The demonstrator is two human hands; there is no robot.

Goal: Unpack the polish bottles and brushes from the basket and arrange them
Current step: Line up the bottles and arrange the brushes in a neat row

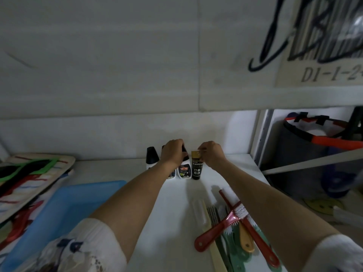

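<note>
Bottles stood in a row as my left hand [172, 152] gripped one cap [184, 149] and my right hand [211, 154] pinched the tube [196, 167], squaring them.

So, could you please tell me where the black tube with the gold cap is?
The black tube with the gold cap stands at the right end of the bottle row by the back wall, beside a white bottle, with the right hand at its cap.

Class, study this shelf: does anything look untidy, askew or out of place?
Yes. The brushes lie in a loose pile at the near right of the shelf, handles crossing at different angles, one red handle slanted over the rest. The polish bottles stand upright in a neat row by the wall.
</note>
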